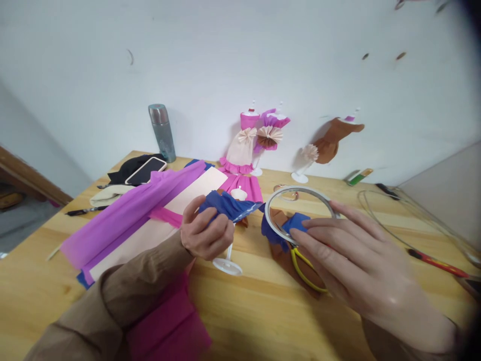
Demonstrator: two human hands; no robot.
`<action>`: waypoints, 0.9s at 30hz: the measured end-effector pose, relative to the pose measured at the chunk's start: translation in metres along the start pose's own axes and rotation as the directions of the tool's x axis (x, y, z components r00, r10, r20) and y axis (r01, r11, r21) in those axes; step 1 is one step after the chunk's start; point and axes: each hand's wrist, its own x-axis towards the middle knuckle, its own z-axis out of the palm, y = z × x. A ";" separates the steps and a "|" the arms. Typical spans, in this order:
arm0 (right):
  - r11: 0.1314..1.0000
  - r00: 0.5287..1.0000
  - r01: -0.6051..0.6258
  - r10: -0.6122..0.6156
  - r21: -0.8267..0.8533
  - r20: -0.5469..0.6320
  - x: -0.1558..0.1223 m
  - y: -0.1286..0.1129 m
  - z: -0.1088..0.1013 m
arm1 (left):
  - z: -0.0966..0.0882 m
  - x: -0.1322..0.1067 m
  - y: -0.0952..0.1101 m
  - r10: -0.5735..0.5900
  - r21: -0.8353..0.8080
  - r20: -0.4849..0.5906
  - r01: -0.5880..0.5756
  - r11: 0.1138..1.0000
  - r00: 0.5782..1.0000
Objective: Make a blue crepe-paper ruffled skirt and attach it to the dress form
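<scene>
My left hand (pixel 208 233) is closed around blue crepe paper (pixel 220 203) wrapped on a small white dress form (pixel 238 193), whose round stand tilts just above or on the table. In my right hand (pixel 356 255) is a roll of tape (pixel 296 189), gripped at its right and lower rim. A shiny strip of tape (pixel 246 212) stretches from the blue paper toward the roll. Below the roll lie scissors with yellow handles (pixel 300 275), among blue and brown paper scraps. My right hand partly hides them.
Purple, cream and pink crepe paper (pixel 124 225) spreads over the table's left, near a phone (pixel 146 170). A flask (pixel 162 133) and dressed dress forms (pixel 246 143) stand along the wall. At right lie a wire (pixel 391 230) and a red-handled tool (pixel 438 261).
</scene>
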 end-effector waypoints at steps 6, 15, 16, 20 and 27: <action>0.997 0.998 -0.054 0.054 0.057 0.014 -0.002 0.000 0.004 | 0.007 -0.011 0.004 -0.231 -0.070 0.205 0.249 0.966 0.951; 0.997 0.997 -0.002 -0.004 0.079 0.075 -0.006 -0.004 0.010 | 0.010 -0.007 0.004 -0.586 -0.143 0.533 0.747 0.649 0.611; 0.996 0.997 -0.008 0.002 0.084 0.080 -0.006 -0.003 0.011 | 0.010 -0.005 0.004 -0.591 -0.148 0.562 0.774 0.616 0.578; 0.979 0.997 -0.054 0.042 0.197 0.063 -0.006 0.002 0.015 | 0.007 0.004 0.000 -0.581 -0.217 0.612 0.820 0.530 0.537; 0.704 0.908 -0.417 0.346 0.575 0.235 -0.012 0.019 0.017 | -0.004 0.028 -0.016 -0.458 -0.233 0.849 0.965 0.120 0.263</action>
